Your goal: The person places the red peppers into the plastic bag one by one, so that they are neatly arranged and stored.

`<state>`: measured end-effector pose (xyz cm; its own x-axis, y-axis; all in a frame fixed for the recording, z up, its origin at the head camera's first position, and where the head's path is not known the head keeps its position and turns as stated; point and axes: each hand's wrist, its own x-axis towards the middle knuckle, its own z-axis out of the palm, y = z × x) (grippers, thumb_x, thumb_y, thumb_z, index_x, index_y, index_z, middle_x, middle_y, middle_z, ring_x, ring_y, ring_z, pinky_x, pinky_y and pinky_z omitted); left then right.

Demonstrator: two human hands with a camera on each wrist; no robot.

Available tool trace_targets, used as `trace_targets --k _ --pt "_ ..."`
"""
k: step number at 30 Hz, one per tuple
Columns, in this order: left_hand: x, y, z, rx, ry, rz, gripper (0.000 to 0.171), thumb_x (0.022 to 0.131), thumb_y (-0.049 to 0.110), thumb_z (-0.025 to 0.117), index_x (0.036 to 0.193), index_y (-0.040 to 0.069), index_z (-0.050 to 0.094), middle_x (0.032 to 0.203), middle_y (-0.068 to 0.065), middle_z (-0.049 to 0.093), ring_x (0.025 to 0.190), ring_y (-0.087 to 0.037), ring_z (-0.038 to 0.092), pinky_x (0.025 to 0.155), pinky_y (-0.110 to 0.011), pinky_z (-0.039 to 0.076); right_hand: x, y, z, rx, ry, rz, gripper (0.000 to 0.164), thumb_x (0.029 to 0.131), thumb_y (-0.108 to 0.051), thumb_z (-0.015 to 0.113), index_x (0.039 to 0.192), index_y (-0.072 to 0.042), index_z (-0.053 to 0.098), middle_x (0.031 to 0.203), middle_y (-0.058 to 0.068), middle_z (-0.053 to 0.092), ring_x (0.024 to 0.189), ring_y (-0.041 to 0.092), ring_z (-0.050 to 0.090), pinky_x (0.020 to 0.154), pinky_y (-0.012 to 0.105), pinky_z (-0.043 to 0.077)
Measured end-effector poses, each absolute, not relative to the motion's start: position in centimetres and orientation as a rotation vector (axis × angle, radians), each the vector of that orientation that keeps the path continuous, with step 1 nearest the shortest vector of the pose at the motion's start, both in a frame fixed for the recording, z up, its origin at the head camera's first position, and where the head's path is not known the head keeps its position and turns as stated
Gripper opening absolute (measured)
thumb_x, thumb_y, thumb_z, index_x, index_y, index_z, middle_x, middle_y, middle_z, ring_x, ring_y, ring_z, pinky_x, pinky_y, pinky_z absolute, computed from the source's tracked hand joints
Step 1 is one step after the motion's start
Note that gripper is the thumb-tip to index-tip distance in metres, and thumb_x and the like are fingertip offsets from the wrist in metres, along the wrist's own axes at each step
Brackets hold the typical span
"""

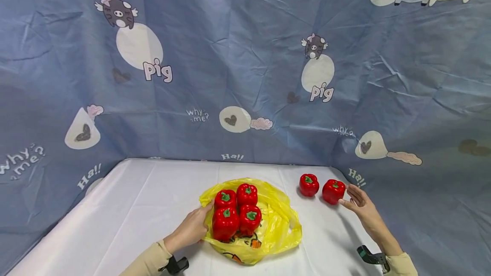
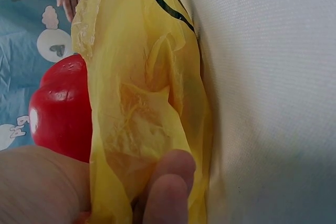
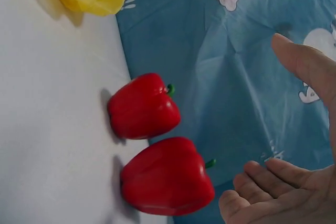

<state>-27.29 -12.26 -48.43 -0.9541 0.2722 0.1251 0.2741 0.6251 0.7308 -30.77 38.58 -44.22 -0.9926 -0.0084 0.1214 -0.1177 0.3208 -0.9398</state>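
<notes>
A yellow plastic bag lies spread open on the table, with several red bell peppers standing together in its left part. My left hand pinches the bag's left rim; in the left wrist view the thumb is on the pepper side and fingertips press the yellow film from outside. On the right, two more red bell peppers stand on the table, one nearer the bag and one beside my right hand. That hand is held apart from the pepper in the right wrist view, thumb and fingers spread, holding nothing.
The white table runs back to a blue printed cloth that hangs behind and at both sides. The right-hand peppers stand near the table's right back corner.
</notes>
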Motion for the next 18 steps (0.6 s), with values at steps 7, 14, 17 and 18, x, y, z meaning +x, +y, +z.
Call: trace_targets --k 7,14,17,18 --pt "-27.5 -12.2 -48.5 -0.457 -2.847 -1.282 0.082 0.066 -0.023 0.049 0.145 -0.008 0.034 0.141 -0.036 0.041 0.054 -0.018 0.054 0.034 -0.026 0.043 -31.5 39.2 -45.2 0.059 -2.526 1.759 0.094 0.09 -0.025 0.066 0.154 -0.003 0.0 0.16 0.022 0.01 0.147 0.037 0.012 0.114 0.021 0.031" --pt "-27.5 -12.2 -48.6 -0.481 -2.839 -1.241 0.081 0.065 -0.024 0.05 0.144 -0.01 0.036 0.14 -0.034 0.044 0.089 -0.031 0.059 0.034 -0.027 0.043 -32.2 39.4 -46.0 0.038 -2.51 1.822 0.096 0.09 -0.022 0.066 0.154 -0.001 -0.003 0.161 0.022 0.005 0.147 0.038 0.008 0.119 0.05 0.014" --pt "-27.5 -12.2 -48.5 -0.479 -2.835 -1.235 0.081 0.065 -0.024 0.05 0.143 -0.01 0.037 0.139 -0.034 0.045 0.099 -0.035 0.058 0.034 -0.027 0.042 -32.6 39.3 -46.3 0.019 -2.505 1.842 0.098 0.09 -0.022 0.066 0.154 -0.001 -0.004 0.161 0.021 0.003 0.148 0.039 0.006 0.119 0.054 0.012" --pt "-27.5 -12.3 -48.5 -0.48 -2.835 -1.233 0.081 0.065 -0.024 0.05 0.143 -0.01 0.037 0.139 -0.034 0.045 0.1 -0.036 0.058 0.034 -0.027 0.042 -32.6 39.3 -46.4 0.012 -2.506 1.841 0.098 0.09 -0.022 0.066 0.154 -0.001 -0.005 0.161 0.021 0.003 0.148 0.039 0.005 0.119 0.054 0.012"
